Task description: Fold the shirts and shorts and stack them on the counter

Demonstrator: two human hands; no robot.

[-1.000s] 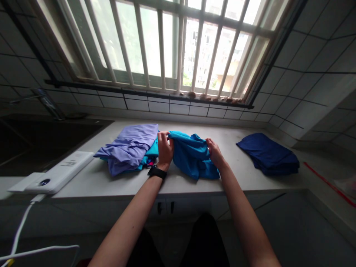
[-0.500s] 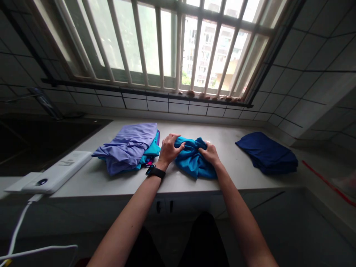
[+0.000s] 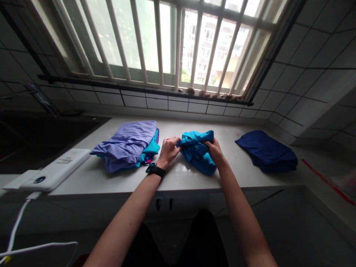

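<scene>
A crumpled piece of blue cloth [image 3: 196, 150] is between my hands, its lower part close to the white counter. My left hand [image 3: 168, 150], with a black watch on the wrist, pinches the cloth's left edge. At the upper right edge, my right hand [image 3: 215, 151] grips the cloth with the thumb over it; some of its fingers are hidden behind the fabric. The cloth's exact kind cannot be made out. To the left lies a pile of loosely folded fabric, lavender [image 3: 130, 142] on top and turquoise [image 3: 151, 147] beneath. A folded dark blue stack [image 3: 267, 152] sits to the right.
A white power bank [image 3: 55, 170] with a cable lies at the counter's left front, beside the dark sink [image 3: 16, 148]. The counter [image 3: 183, 184] ends in a front edge close to my body. A red strip [image 3: 325, 180] is at far right. A barred window stands behind.
The blue cloth has been lifted and turned, its top edge now raised at the right. My left hand has closed into a pinch on its left edge; my right hand has moved slightly right.
</scene>
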